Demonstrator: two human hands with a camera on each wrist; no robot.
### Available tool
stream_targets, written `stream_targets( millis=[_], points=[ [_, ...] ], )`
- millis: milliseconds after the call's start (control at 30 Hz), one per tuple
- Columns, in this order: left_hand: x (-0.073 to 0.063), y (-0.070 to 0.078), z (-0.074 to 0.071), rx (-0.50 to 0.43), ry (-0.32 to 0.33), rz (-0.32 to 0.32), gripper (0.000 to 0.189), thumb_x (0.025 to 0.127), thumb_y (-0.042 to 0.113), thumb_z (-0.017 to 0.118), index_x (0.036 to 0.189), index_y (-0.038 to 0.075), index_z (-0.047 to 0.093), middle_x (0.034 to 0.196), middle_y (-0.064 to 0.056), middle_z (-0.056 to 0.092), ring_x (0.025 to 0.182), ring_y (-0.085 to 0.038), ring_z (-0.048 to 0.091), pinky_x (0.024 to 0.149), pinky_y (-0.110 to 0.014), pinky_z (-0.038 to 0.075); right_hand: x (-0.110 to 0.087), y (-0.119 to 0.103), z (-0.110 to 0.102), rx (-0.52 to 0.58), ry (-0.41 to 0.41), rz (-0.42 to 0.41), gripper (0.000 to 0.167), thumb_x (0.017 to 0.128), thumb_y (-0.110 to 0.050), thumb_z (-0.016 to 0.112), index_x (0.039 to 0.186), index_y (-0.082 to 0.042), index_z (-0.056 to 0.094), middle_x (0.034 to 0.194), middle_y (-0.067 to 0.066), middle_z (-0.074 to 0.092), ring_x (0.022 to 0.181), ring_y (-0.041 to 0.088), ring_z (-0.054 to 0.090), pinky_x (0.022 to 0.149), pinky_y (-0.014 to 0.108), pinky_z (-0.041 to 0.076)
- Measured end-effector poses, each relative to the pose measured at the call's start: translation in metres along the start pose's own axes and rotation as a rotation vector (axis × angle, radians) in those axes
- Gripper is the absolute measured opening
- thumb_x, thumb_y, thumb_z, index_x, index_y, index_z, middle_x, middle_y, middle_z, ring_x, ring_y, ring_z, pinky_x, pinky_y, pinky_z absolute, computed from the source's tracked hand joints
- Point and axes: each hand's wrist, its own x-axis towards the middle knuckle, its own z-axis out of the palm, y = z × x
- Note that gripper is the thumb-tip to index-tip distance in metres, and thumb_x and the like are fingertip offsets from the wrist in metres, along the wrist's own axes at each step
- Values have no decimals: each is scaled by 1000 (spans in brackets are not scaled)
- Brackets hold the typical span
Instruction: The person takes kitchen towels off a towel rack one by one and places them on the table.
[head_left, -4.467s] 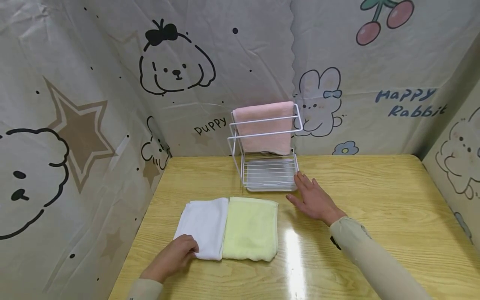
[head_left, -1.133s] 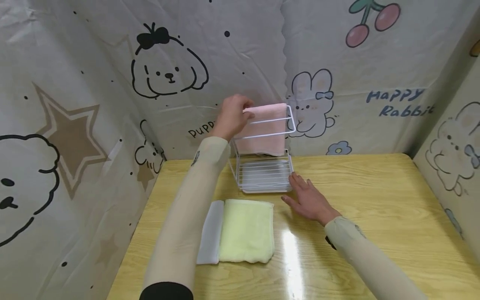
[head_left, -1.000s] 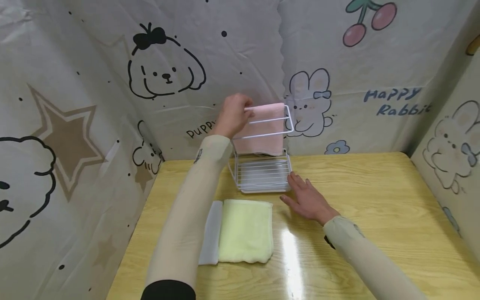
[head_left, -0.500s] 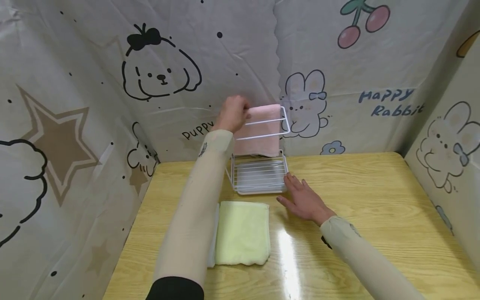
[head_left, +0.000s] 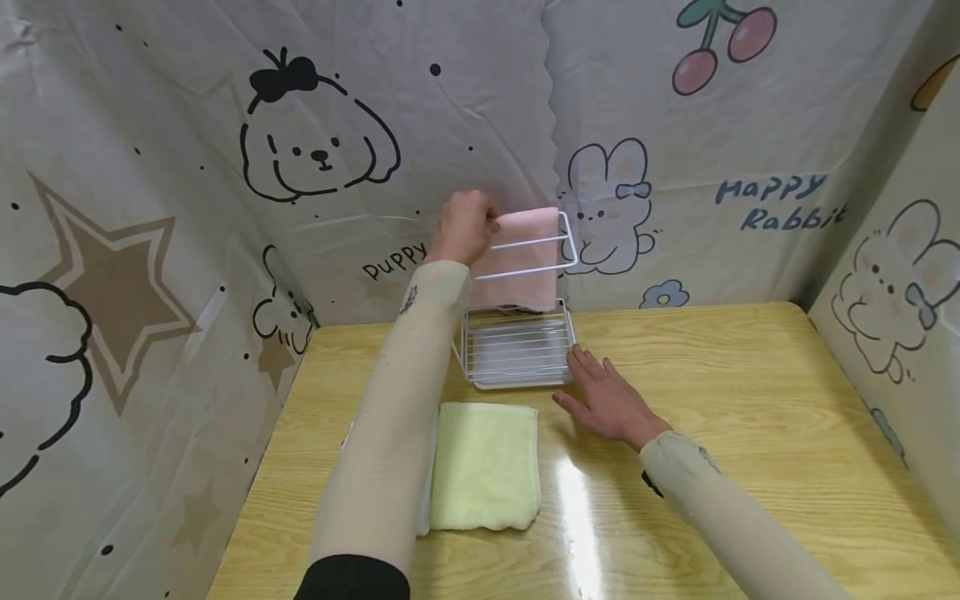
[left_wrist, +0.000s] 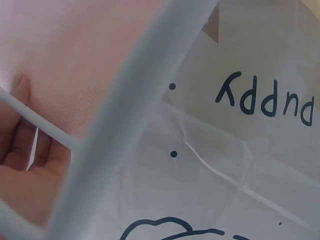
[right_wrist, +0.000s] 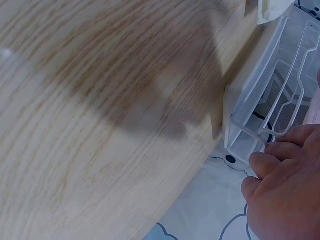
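A pink towel [head_left: 525, 250] hangs over the top of a white wire rack [head_left: 573, 250] at the back of the table. My left hand [head_left: 465, 225] is at the towel's upper left corner and pinches its edge. In the left wrist view, the thumb [left_wrist: 21, 92] lies on the pink cloth, with other fingers behind a white bar. My right hand [head_left: 611, 400] lies with extended fingers against the rack's lower right side. A folded yellow towel [head_left: 486, 467] lies in front of the rack. Beside it, a folded white towel [head_left: 426, 508] is mostly hidden under my left sleeve.
A pale tray [head_left: 517, 383] sits beneath the rack's lower wire shelf. The wooden table [head_left: 720, 400] extends to the right and front. Printed cloth walls [head_left: 480, 100] stand close behind the rack and at both sides.
My left hand has gone from the white towel up to the pink towel's upper left corner, its sleeve now covering most of the white towel. The right hand stays by the rack.
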Motion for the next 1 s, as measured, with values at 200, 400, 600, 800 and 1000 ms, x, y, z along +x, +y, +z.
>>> stream_targets(
  millis=[200,400,600,800,1000],
  points=[
    [0,-1,-2,-4,21,-10,13,97,11,68,106,11,77,107,-4,72,99,-20,64,88,-31,53,0,-1,0,-7,-1,0,81,104,-50,47,154,9,24,162,25,19,148,40,22,119,56,15],
    [2,2,-11,22,56,-15,13,98,13,68,107,9,76,108,-6,71,100,-22,64,90,-33,52,-1,-1,0,-3,-2,0,81,104,-50,46,154,10,24,161,25,18,148,40,22,118,56,15],
    [2,8,-25,50,100,50,13,98,8,66,106,6,75,107,-9,70,101,-25,64,89,-35,52,-2,-2,0,2,-2,5,79,104,-47,48,153,10,24,161,25,18,147,41,22,118,56,15],
    [2,11,-43,41,180,105,12,96,5,66,103,3,75,104,-12,71,101,-29,64,90,-38,51,-2,-1,1,1,1,-2,79,105,-46,47,153,11,24,161,26,18,147,41,22,118,56,15],
    [-1,16,-61,45,251,144,12,97,4,65,105,1,73,103,-15,69,102,-32,63,92,-39,49,-1,0,2,-3,-2,-1,80,105,-48,46,154,10,23,162,26,17,148,41,20,119,55,13]
  ],
)
